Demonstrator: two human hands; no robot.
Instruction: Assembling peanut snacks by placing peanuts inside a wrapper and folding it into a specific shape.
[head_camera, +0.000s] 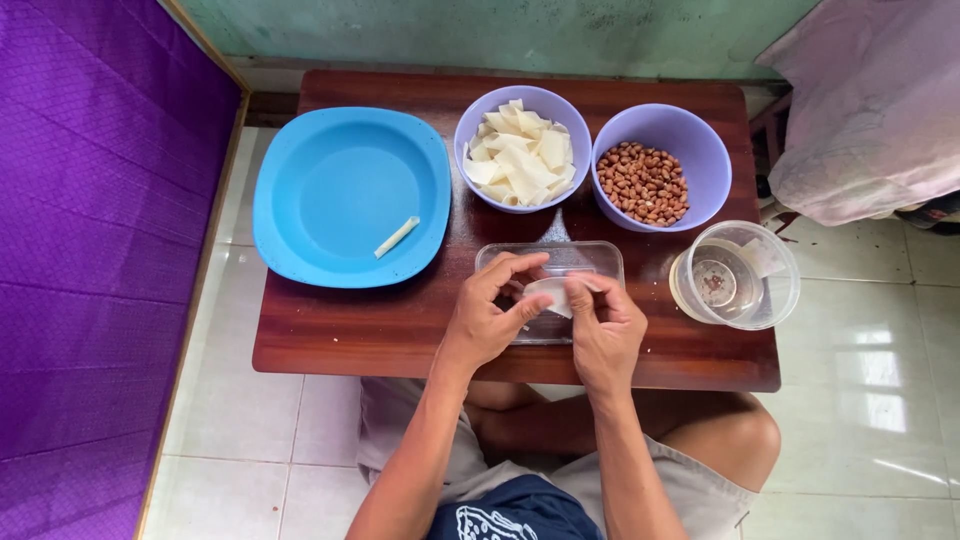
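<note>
Far left on the desk (360, 330): blue plate (300, 190) with one rolled wrapper stick (397, 237) lying diagonally. Centre, near edge: left hand (487, 315) and right hand (603, 330) meet over a clear plastic tray (590, 255), fingers of both pinched on one pale wrapper piece (552, 294). Its long axis runs left-right between the two hands, each equally close. Beyond: purple bowl of cut wrappers (521, 152), purple bowl of peanuts (645, 182). Right: clear tub of water (735, 275).
</note>
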